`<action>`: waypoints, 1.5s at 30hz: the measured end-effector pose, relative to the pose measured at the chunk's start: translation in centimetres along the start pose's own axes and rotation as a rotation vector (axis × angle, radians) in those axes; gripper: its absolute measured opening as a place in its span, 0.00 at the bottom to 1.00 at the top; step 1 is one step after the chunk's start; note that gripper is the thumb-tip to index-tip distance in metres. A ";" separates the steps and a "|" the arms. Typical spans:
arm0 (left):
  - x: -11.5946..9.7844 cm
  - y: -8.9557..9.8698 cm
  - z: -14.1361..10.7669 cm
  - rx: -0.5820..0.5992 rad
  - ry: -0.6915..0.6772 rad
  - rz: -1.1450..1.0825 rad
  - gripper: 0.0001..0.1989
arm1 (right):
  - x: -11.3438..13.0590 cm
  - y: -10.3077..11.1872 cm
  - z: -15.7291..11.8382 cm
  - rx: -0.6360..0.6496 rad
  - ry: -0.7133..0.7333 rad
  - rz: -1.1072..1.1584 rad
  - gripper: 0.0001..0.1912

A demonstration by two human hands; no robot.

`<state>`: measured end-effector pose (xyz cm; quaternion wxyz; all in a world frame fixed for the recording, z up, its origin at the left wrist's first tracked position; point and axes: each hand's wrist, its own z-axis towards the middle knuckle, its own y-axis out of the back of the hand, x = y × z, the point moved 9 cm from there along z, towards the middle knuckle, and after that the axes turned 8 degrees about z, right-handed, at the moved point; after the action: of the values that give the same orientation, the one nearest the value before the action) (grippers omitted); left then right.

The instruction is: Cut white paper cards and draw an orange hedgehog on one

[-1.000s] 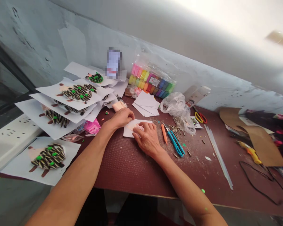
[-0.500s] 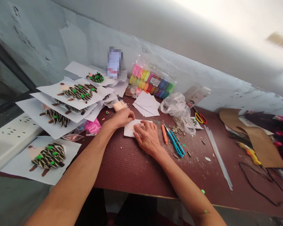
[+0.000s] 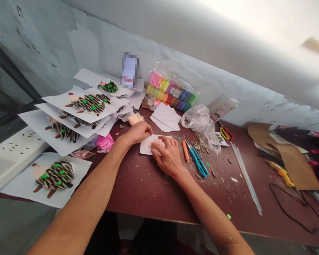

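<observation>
Under the right fingers (image 3: 167, 142), a peach dotted piece (image 3: 158, 143) tops white card (image 3: 146, 148); right of them, blue snips (image 3: 197, 162) lie on the maroon, pebbled surface (image 3: 140, 191).

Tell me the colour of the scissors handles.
The scissors handles are yellow and red, seen best in the head view.

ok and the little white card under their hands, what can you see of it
The small white paper card lies flat on the dark red textured tabletop. It looks roughly rectangular, though the right hand covers part of it. A pale peach shape on it carries a pink textured patch under the right hand's fingers. The left hand sits at its upper edge.
</observation>
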<state>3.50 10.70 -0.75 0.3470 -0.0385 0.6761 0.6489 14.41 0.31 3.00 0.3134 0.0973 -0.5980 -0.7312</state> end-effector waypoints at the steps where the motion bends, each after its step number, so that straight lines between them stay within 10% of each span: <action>1: 0.0 0.0 0.0 0.004 0.002 0.000 0.13 | 0.1 -0.1 0.0 0.008 0.007 0.001 0.16; 45: 0.1 0.0 0.0 0.017 0.003 -0.025 0.13 | 1.4 -0.8 0.4 0.066 0.069 0.011 0.16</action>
<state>3.45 10.77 -0.81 0.3544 -0.0449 0.6817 0.6385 12.85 -0.06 2.66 0.3344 0.1294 -0.6111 -0.7057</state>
